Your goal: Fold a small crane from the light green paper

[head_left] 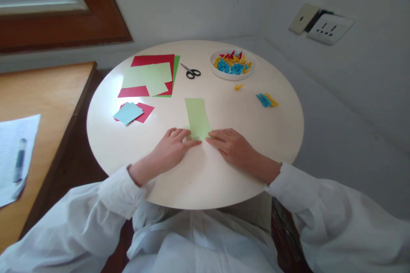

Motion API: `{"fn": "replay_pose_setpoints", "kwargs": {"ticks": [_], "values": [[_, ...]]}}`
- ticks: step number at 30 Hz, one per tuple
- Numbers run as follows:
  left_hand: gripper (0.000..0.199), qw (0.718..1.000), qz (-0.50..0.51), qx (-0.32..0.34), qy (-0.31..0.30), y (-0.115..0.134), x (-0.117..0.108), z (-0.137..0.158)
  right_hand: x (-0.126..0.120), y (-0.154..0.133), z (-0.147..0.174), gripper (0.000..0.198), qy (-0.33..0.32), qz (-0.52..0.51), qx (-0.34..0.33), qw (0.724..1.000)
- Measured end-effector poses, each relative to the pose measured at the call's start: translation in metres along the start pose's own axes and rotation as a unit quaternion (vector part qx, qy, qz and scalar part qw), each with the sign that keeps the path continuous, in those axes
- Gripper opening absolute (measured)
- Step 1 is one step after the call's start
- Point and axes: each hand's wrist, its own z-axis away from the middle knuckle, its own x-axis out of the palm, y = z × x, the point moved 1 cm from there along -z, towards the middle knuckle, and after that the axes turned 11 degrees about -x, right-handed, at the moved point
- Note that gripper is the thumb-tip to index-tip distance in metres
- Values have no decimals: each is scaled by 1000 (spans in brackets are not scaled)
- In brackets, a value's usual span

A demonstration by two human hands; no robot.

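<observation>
Two bare hands are pressing flat on the near end of a pale green paper strip (pixel 197 117) lying on a round cream table (pixel 256 136). The left hand (pixel 171 147) is resting palm down, its fingers stretched out and loose, fingertips touching the strip's near left corner. The right hand (pixel 232 145) is lying the same way, fingers extended and unclenched, tips meeting the strip's near right corner; neither hand is gripping anything. The strip is running away from the fingertips toward the table's middle. Beyond the fingers, black-handled scissors (pixel 191 71) are lying beside a stack of red and green sheets (pixel 150 76). Left of the left hand's fingers, blue and red squares (pixel 131 112) are sitting. Far beyond the right fingers, a white dish of folded pieces (pixel 232 65) is standing, with loose blue and yellow folds (pixel 267 100) nearer.
</observation>
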Motion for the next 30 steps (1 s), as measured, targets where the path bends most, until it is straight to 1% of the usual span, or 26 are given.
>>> {"fn": "replay_pose_setpoints", "kwargs": {"ticks": [8, 18, 24, 30], "values": [[38, 1000, 0, 6, -2, 0, -1, 0, 1, -1, 0, 23, 8, 0, 1, 1000], [33, 999, 15, 32, 5, -5, -3, 1, 1, -1, 1, 24, 7, -3, 4, 1000], [32, 998, 31, 45, 2, -7, -3, 2, 2, -1, 2, 24, 13, -3, 6, 1000], [33, 997, 42, 67, 8, -10, -2, 3, 3, 0, 2, 24, 5, -4, 7, 1000]]}}
